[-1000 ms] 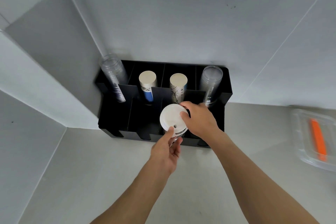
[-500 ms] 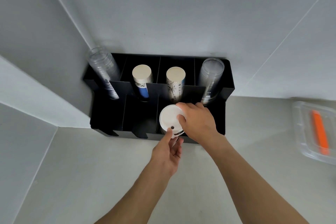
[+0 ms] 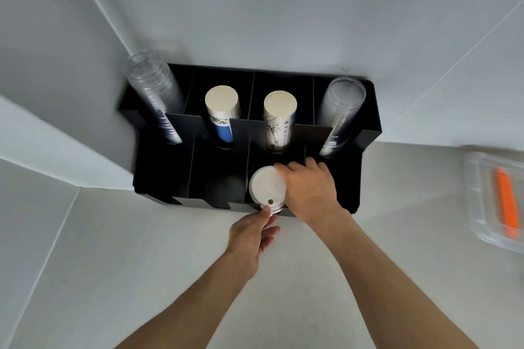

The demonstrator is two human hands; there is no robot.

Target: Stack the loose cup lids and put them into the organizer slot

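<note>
Sinking the stack of white lids point(image 3: 266, 188) lower than a moment ago into the organizer point(image 3: 158, 178) slot, right hand point(image 3: 310, 188) fingers clasping its top, left hand point(image 3: 249, 235) fingertip steadying the near edge, nearly seated

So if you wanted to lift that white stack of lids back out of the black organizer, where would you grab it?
Probably by the rim, pinched front and back. The lid stack sits in a narrow front slot of the organizer, with dividers close on either side, so come from above and the open front notch, where the left hand touches its edge; the right hand covers its right side.
</note>
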